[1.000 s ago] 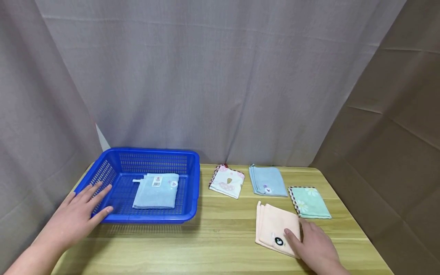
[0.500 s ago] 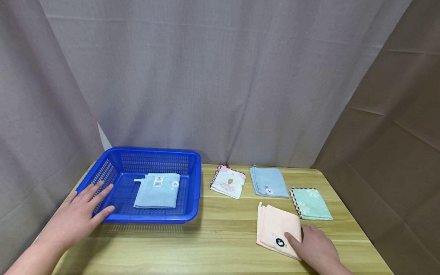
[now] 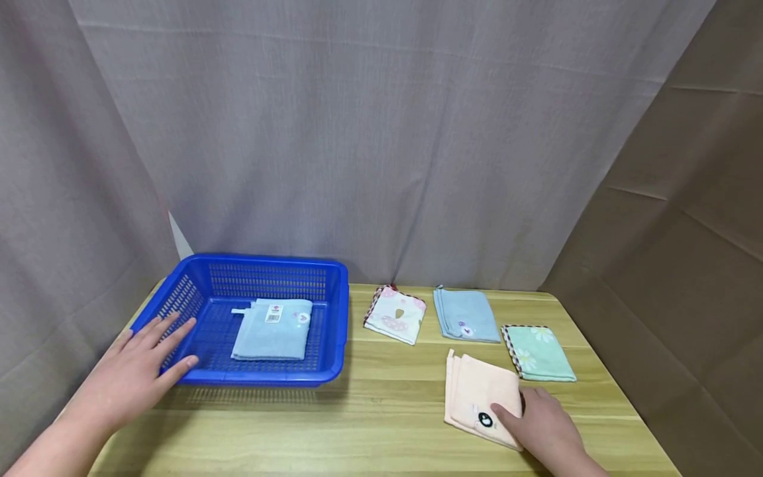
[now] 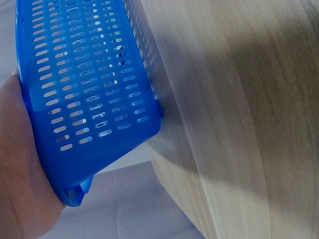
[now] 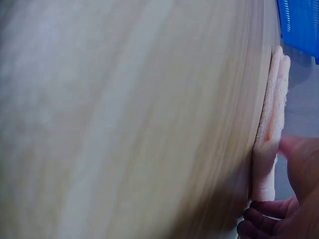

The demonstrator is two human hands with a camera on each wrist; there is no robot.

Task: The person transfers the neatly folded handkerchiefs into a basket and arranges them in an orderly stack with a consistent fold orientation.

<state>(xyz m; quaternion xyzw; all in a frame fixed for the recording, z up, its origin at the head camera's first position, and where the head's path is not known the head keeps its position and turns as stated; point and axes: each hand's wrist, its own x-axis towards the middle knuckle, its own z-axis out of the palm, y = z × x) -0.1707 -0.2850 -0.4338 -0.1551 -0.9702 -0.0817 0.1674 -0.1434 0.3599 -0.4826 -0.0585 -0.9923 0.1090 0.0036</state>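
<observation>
My left hand (image 3: 143, 368) rests over the near left rim of a blue plastic basket (image 3: 256, 377), its fingers spread and fairly straight. The left wrist view shows the basket's perforated outer wall (image 4: 89, 94) beside the hand, with the fingertips hidden. A folded light-blue towel (image 3: 274, 338) with a paper label lies flat inside. On the right, my right hand (image 3: 548, 427) pinches the near right edge of a folded peach towel (image 3: 479, 391) bearing a round black patch. In the right wrist view the thumb lies on top of this towel (image 5: 271, 124), the fingers curled at its edge.
Behind the peach towel lie a white patterned towel (image 3: 396, 315), a blue towel (image 3: 467, 315) and a green daisy towel (image 3: 542, 354), all folded. Grey curtain (image 3: 381, 132) backs the wooden table (image 3: 369, 430); a brown cloth wall (image 3: 685, 265) bounds its right side.
Almost nothing differs. The whole scene has shifted slightly in the head view, while both hands and the towels keep their places.
</observation>
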